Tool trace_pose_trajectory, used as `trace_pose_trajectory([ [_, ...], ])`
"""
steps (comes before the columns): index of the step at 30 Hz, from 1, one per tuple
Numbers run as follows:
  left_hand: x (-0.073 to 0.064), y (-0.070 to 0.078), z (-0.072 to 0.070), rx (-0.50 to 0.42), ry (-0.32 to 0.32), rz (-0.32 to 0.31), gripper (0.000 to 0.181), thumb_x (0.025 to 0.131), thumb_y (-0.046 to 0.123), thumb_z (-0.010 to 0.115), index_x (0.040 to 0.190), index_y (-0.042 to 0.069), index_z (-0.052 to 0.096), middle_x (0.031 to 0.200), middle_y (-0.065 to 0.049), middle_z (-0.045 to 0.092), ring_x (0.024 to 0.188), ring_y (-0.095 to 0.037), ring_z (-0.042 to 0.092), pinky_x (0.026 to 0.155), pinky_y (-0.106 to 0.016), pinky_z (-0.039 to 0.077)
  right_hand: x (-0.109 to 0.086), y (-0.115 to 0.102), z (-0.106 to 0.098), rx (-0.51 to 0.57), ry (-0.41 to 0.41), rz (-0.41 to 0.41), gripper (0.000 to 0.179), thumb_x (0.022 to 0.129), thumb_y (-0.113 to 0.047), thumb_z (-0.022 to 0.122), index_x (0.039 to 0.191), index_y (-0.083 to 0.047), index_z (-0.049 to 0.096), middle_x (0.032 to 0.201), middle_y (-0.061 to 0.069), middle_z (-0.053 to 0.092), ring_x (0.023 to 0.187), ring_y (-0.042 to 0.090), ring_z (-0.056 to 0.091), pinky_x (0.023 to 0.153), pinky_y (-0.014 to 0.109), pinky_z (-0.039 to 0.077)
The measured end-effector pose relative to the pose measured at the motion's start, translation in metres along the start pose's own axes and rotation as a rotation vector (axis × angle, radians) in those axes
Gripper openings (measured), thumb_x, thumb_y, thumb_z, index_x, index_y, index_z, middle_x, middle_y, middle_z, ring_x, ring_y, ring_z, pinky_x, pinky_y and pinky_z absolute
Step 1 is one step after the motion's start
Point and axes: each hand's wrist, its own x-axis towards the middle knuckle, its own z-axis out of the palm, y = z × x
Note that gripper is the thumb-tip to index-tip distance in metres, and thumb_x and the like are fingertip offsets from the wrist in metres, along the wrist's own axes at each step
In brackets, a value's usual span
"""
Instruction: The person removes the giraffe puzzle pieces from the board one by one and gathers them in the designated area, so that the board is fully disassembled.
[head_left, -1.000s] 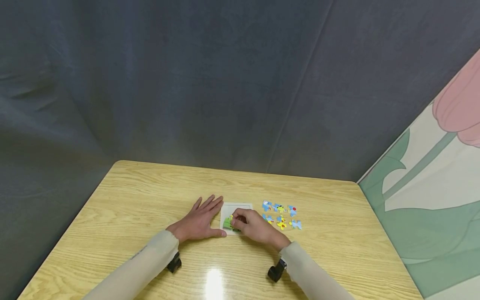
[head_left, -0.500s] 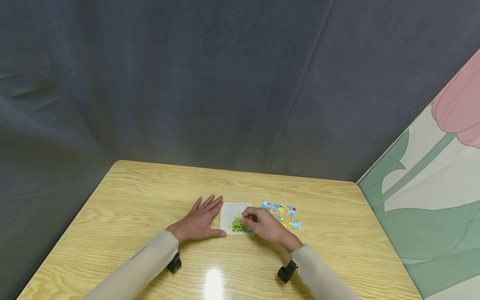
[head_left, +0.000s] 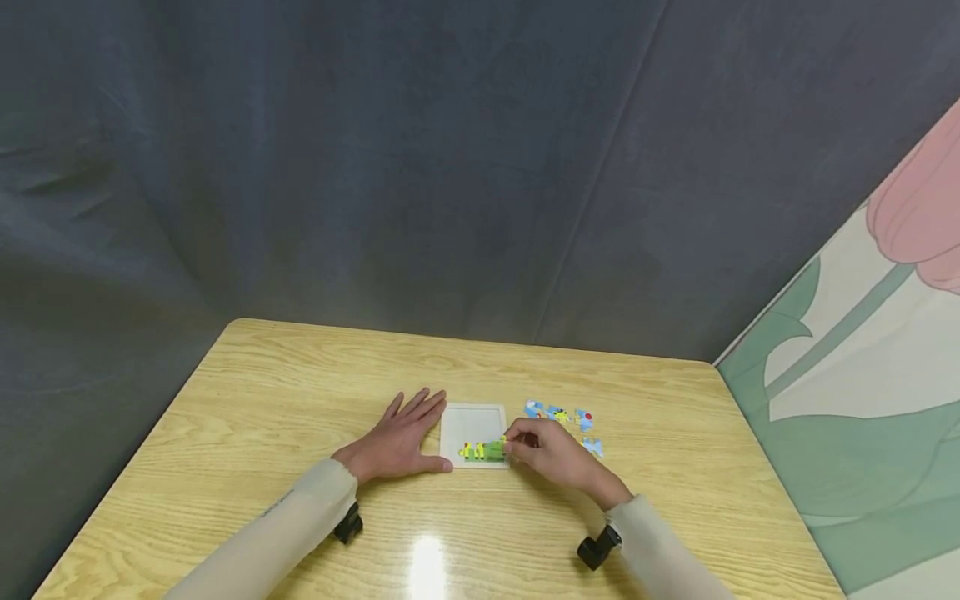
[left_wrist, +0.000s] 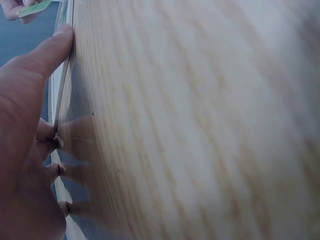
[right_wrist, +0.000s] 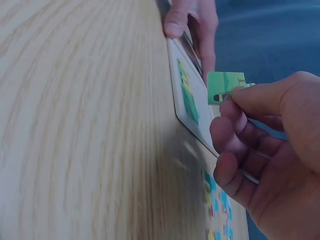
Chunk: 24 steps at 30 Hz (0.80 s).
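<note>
A white puzzle tray (head_left: 457,421) lies flat on the wooden table. Along its bottom edge sit a few green and yellow puzzle pieces (head_left: 472,452). My left hand (head_left: 397,442) rests with spread fingers against the tray's left side, its thumb at the lower left corner. Over the lower right corner is my right hand (head_left: 553,454), pinching a green puzzle piece (right_wrist: 220,82) between thumb and index finger. In the right wrist view this piece is held up above the tray, and the fingertips cover part of it.
Loose blue and yellow puzzle pieces (head_left: 558,415) lie right of the tray, some hidden behind my right hand. The wooden table (head_left: 330,358) meets a dark curtain (head_left: 420,208) at its far edge. A flower-patterned panel (head_left: 862,417) stands on the right.
My right hand has moved right across the tray, from its left part to the lower right corner, still pinching the green piece. More pieces along the bottom edge show now. My left hand stays put.
</note>
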Motion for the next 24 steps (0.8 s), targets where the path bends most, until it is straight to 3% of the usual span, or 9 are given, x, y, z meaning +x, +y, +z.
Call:
trace_pose_trajectory([
  [5, 0.001, -0.001, -0.001, 0.001, 0.0, -0.003, 0.105, 0.097, 0.068, 0.065, 0.171, 0.008, 0.02, 0.182, -0.005, 0.012, 0.171, -0.033, 0.004, 0.135, -0.065, 0.0, -0.006, 0.002, -0.008, 0.025, 0.011, 0.026, 0.015, 0.108, -0.02, 0.064, 0.106, -0.01, 0.074, 0.086, 0.014, 0.07, 0.066, 0.015, 0.06, 0.06, 0.023, 0.052],
  [11, 0.001, 0.0, -0.001, -0.008, -0.007, -0.01, 0.106, 0.097, 0.069, 0.065, 0.171, 0.008, 0.021, 0.182, -0.004, 0.012, 0.171, -0.032, 0.004, 0.136, -0.065, 0.0, -0.012, 0.007, -0.012, 0.031, 0.011, 0.05, 0.017, 0.108, -0.02, 0.065, 0.105, -0.007, 0.073, 0.083, 0.016, 0.067, 0.063, 0.007, 0.054, 0.058, 0.023, 0.049],
  [24, 0.001, 0.0, 0.003, -0.003, 0.003, -0.017, 0.107, 0.096, 0.069, 0.067, 0.171, 0.007, 0.023, 0.182, -0.005, 0.014, 0.17, -0.033, 0.007, 0.136, -0.064, 0.003, -0.03, 0.02, -0.017, -0.015, 0.011, 0.083, 0.018, 0.108, -0.022, 0.065, 0.098, -0.009, 0.072, 0.082, 0.006, 0.066, 0.067, 0.004, 0.053, 0.061, 0.021, 0.047],
])
